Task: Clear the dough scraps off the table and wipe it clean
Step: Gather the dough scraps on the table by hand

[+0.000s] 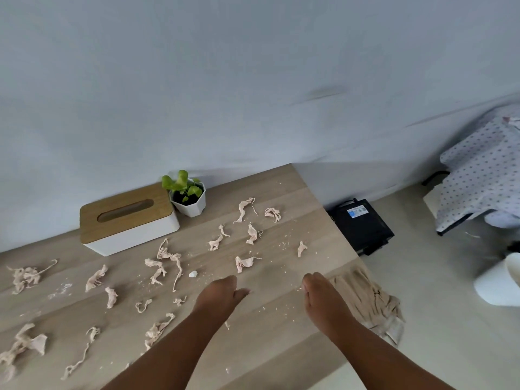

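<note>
Stringy, crumpled pink dough scraps lie scattered over the wooden table, long axes mixed, mostly from 9 to 12 o'clock of my hands. My left hand and right hand hover apart, fingers loosely curled, holding nothing. A beige cloth drapes the 3 o'clock edge; a tissue box and potted plant stand behind.

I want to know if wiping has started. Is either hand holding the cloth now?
No: the cloth lies at the table's right edge, and the right hand beside it holds nothing.
</note>
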A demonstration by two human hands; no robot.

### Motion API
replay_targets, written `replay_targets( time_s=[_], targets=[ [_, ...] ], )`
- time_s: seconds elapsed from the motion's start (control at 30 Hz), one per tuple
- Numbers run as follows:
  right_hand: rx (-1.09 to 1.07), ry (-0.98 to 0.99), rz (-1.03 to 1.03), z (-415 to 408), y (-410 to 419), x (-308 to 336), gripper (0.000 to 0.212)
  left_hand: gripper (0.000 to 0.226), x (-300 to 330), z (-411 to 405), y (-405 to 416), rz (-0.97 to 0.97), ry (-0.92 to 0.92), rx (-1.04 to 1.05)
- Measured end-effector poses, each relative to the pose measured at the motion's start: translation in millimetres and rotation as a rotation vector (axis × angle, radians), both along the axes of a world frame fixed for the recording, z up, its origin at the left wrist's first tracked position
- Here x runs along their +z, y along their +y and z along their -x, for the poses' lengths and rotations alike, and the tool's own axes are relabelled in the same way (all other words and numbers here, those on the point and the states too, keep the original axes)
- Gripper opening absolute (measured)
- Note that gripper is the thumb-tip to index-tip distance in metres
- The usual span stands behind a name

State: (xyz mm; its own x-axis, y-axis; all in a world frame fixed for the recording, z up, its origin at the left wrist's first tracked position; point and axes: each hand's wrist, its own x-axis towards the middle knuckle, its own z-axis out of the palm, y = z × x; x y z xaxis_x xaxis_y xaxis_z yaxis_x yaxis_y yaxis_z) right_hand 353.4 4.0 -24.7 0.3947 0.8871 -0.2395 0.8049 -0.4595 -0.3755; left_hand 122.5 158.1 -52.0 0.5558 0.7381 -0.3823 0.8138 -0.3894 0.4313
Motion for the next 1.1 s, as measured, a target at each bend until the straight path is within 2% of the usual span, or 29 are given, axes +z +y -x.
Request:
replay_targets(
  time_s=[0.1,0.2,0.4,0.53,0.67,0.8,0.87,1.0,1.1],
  targets=[
    [-0.062,-0.012,0.046,-18.9,9.7,-6.8,0.043,0.047,0.1,-10.7,5.3,-0.029,-0.039,0.106],
    [-0.078,0.002,0.059,-37.2,19.9,-13.2,0.05,0.039,1.2,-19.1,9.0,-0.044,-0.08,0.125],
    [0.066,0.034,0.048,-70.3,50.6,-18.3,0.039,0.043,6.8,-32.8,27.7,-0.075,-0.01,0.035],
    [0.113,0.09,0.008,-90.8,74.2,-17.2,0.017,0.046,11.7,-46.2,39.2,-0.103,0.035,0.055],
    [0.159,-0.078,-0.029,-105.6,90.6,-22.7,0.034,0.039,10.6,-58.4,44.5,-0.078,-0.004,0.189],
    [0.179,-0.037,-0.099,-111.1,97.2,-31.5,0.033,0.025,-0.3,-65.1,42.8,-0.16,0.0,0.25],
    [0.19,-0.043,-0.122,-110.8,98.2,-35.5,0.04,0.031,-4.7,-65.5,39.7,-0.185,-0.003,0.258],
    [0.24,-0.075,-0.101,-106.2,99.0,-44.1,0.055,0.062,-14.9,-65.2,32.8,-0.198,0.123,0.261],
    [0.277,-0.127,-0.092,-102.4,99.3,-50.5,0.052,0.066,-21.0,-64.8,25.0,-0.245,0.164,0.263]
  ],
)
